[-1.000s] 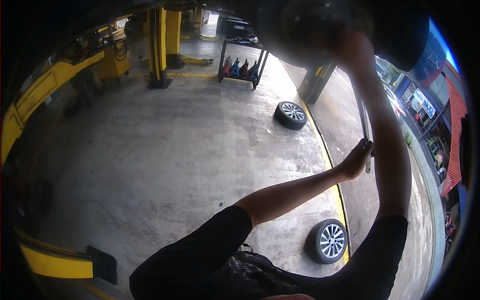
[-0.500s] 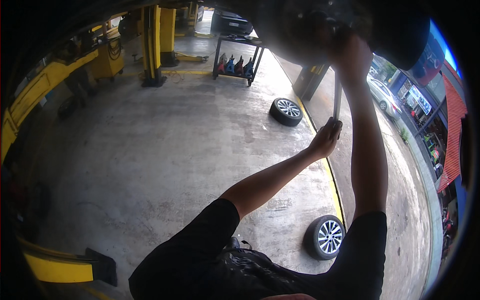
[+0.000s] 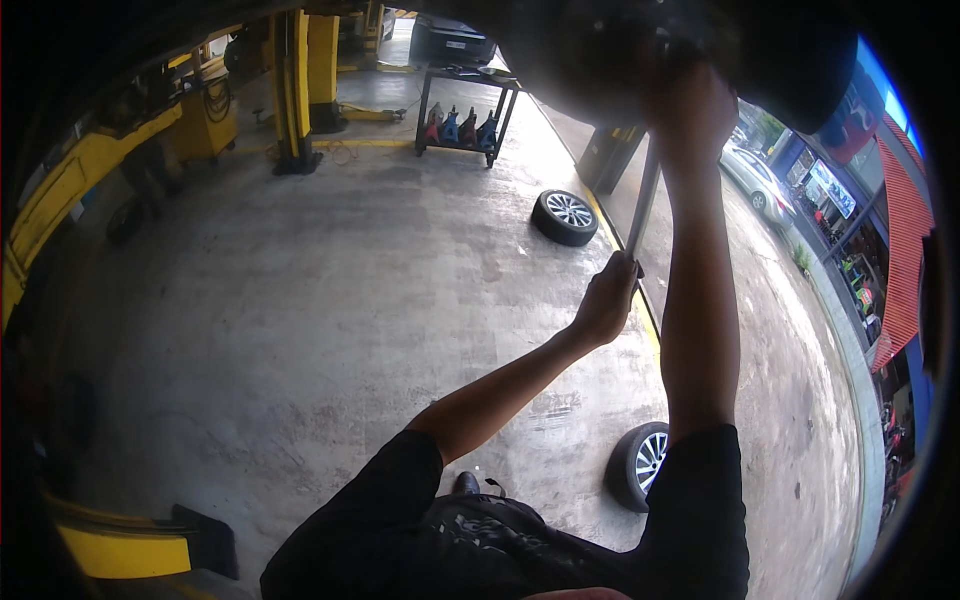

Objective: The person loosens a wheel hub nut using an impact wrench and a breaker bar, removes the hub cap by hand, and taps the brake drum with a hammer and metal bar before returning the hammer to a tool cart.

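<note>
My left hand (image 3: 608, 300) is closed around the lower end of a long metal bar (image 3: 646, 195). The bar slants up to the right and passes behind my right hand. Raised high, my right hand (image 3: 692, 112) is closed against the dark underside (image 3: 610, 70) of what looks like a lifted vehicle. Shadow hides its fingertips and what they grip. The bar's upper end is hidden there too.
One wheel (image 3: 565, 216) lies on the floor ahead; another wheel (image 3: 638, 465) is beside my right arm. A black cart (image 3: 470, 112) holds several jack stands. Yellow lift posts (image 3: 290, 95) stand far left, and a lift arm (image 3: 125, 550) reaches in at lower left.
My left hand has swung the bar's lower end left and slightly down, toward me. My right hand has shifted slightly left, staying up at the underside.
</note>
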Motion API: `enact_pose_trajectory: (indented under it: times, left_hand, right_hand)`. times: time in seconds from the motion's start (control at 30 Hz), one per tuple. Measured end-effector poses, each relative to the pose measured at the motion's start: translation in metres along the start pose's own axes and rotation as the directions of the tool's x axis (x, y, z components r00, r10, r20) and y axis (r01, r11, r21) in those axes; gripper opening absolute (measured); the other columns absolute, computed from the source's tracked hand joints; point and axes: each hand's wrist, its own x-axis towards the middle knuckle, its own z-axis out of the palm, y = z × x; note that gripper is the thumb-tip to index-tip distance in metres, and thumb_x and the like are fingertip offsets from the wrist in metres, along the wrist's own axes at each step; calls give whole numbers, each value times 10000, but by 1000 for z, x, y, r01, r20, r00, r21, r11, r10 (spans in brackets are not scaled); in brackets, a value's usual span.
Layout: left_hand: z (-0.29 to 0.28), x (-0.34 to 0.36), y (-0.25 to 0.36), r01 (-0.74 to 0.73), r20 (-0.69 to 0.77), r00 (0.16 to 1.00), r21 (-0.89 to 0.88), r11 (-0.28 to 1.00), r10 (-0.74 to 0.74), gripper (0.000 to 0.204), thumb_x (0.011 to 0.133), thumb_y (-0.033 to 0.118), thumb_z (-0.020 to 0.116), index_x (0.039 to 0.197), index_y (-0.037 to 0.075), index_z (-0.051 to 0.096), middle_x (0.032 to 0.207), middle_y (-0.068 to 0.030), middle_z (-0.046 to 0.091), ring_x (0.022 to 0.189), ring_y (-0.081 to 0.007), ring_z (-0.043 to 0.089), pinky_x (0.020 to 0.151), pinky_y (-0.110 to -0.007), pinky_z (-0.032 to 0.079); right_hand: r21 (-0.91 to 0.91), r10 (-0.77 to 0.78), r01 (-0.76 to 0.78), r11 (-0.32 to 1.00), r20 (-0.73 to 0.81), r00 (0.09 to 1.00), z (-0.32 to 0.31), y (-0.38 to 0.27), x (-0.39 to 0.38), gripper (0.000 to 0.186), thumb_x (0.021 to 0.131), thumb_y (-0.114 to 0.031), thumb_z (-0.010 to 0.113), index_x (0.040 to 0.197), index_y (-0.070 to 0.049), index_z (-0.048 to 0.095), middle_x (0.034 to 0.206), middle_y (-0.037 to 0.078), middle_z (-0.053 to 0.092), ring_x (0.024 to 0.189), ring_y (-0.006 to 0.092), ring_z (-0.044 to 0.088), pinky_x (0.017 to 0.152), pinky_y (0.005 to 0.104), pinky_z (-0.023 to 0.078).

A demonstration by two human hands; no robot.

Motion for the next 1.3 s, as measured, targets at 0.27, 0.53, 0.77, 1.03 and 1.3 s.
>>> enact_pose_trajectory:
  times: [0.27,0.53,0.77,1.03,1.3]
  left_hand:
    - [10,33,72,-106,-48,994,-243,964,97,295,1016,342,310,888,91,400,629,12,362,512,-57,332,467,-235,293]
    - [18,52,81,-106,-99,992,-286,952,81,403,998,473,296,768,150,364,523,67,290,402,-34,235,381,-206,198]
    - [33,50,90,-142,-123,987,-332,933,107,510,972,571,240,784,124,400,538,41,263,474,-78,250,488,-236,296]
    - [3,39,145,-158,-280,772,785,599,571,390,986,386,431,1109,16,451,877,-73,558,778,-156,561,715,-329,477]
    - [3,116,243,148,-121,764,989,11,634,410,969,358,440,1115,-24,410,981,-239,604,943,-370,608,764,-429,479]
  right_hand:
    - [-30,14,-10,999,133,991,-11,13,0,471,907,-427,507,708,-7,581,636,226,606,621,423,604,577,495,478]
    - [508,-51,-147,849,355,934,-17,62,-15,471,904,-452,531,1038,0,550,933,217,642,881,374,632,752,421,495]
    - [520,-192,-817,249,853,485,-15,186,-275,416,1010,-307,366,1172,48,509,881,115,600,768,167,593,716,288,494]
    - [175,-535,-955,-240,797,281,-38,164,-256,388,1013,-375,333,779,-78,419,569,-51,330,458,34,299,406,209,244]
    - [401,-449,-908,-123,793,411,-19,167,-259,403,1020,-328,322,747,-56,438,604,-24,410,526,57,366,485,230,322]
